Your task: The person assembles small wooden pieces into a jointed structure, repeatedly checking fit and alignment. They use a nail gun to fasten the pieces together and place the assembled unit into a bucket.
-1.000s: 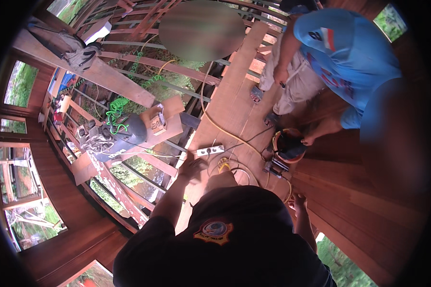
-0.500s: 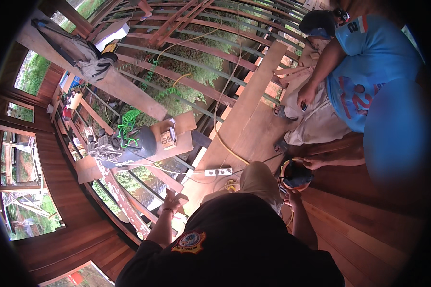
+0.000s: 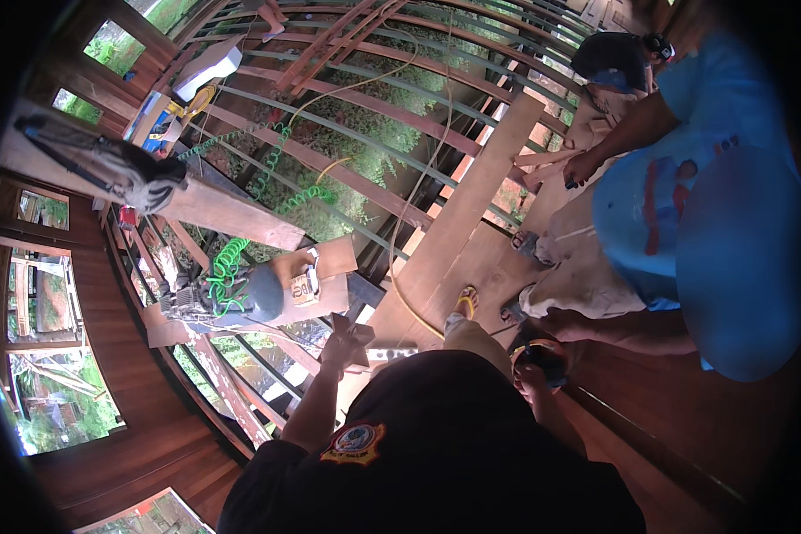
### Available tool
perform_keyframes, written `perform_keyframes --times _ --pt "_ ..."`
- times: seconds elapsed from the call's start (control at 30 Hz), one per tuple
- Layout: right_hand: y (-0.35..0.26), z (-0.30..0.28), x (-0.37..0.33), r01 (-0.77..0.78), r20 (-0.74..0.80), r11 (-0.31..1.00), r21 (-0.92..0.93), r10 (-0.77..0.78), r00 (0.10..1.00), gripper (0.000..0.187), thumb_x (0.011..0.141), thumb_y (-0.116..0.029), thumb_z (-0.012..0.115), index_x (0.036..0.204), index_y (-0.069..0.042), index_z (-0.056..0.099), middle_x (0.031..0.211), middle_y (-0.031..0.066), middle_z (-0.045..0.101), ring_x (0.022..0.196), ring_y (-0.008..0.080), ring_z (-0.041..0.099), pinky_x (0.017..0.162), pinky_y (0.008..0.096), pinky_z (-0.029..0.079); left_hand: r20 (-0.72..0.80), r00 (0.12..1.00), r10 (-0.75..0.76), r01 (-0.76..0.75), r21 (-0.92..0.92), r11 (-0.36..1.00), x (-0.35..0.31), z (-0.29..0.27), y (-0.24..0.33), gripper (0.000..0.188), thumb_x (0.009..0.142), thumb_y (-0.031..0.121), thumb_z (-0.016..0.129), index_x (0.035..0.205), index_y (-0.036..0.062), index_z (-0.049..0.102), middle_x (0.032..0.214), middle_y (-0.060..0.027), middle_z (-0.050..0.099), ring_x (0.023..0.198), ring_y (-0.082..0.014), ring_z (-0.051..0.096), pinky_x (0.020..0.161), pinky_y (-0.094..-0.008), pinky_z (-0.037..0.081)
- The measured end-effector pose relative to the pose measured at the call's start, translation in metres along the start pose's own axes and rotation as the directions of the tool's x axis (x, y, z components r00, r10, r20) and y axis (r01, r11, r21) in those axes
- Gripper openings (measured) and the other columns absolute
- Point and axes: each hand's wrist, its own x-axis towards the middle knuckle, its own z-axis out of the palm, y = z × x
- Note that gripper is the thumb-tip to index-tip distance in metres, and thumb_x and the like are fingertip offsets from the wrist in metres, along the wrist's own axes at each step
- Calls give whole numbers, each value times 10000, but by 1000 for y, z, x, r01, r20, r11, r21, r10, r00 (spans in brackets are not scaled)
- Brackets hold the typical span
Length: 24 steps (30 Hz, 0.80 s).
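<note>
My left hand [image 3: 336, 352] is closed around a short brown wood block [image 3: 356, 335], held out left of my knee. My right hand [image 3: 529, 381] is low at my right side, its fingers closed against a rounded black-and-orange object [image 3: 545, 360], which looks like a power tool; its exact kind is hard to make out. A co-worker's hand [image 3: 556, 324] reaches to the far side of that same object. Below the block, partly behind my shirt, lies a white power strip [image 3: 392, 353].
Wide planks [image 3: 472, 191] form a walkway beside open floor joists [image 3: 392, 173] above greenery. An air compressor [image 3: 262, 292] with a green coiled hose [image 3: 229, 262] stands left. A co-worker in blue [image 3: 636, 205] is close on my right; another person [image 3: 610, 62] crouches farther back.
My left hand has moved forward and slightly right with the wood block. My right hand and the black-and-orange object have shifted a little. My foot in a yellow sandal now shows ahead.
</note>
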Motion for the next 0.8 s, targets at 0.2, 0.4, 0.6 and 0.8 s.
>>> perform_keyframes --times 0.2,0.4,0.6,0.8 --pt "-95 -37 46 53 209 990 128 -80 975 117 987 -216 525 1062 -136 565 789 79 561 652 205 628 476 332 500 -185 964 194 -64 544 836 69 60 90 467 802 301 770 1208 132 615 1050 -122 708 965 -287 686 837 -395 547" --pt "-156 -39 42 60 221 994 90 -79 972 170 947 -277 629 1044 -152 568 703 52 538 505 192 541 463 329 459 -339 932 131 98 582 807 107 86 138 620 730 422 792 1219 86 610 1114 -172 713 1049 -332 682 890 -404 542" --pt "-176 -28 60 5 115 1000 4 -5 993 192 910 -280 653 1006 -128 587 734 51 565 578 212 572 515 351 483 -203 979 -12 154 697 700 149 65 100 719 802 476 731 1287 -25 553 1250 -179 661 1141 -283 650 920 -415 525" --pt "-243 1 104 8 -24 1000 -29 -8 1000 214 874 -283 676 969 -104 606 765 50 592 650 231 603 568 374 506 -7 997 -75 54 761 646 207 65 111 459 976 194 425 1372 -20 515 1450 -173 520 1305 -212 534 1091 -369 418"
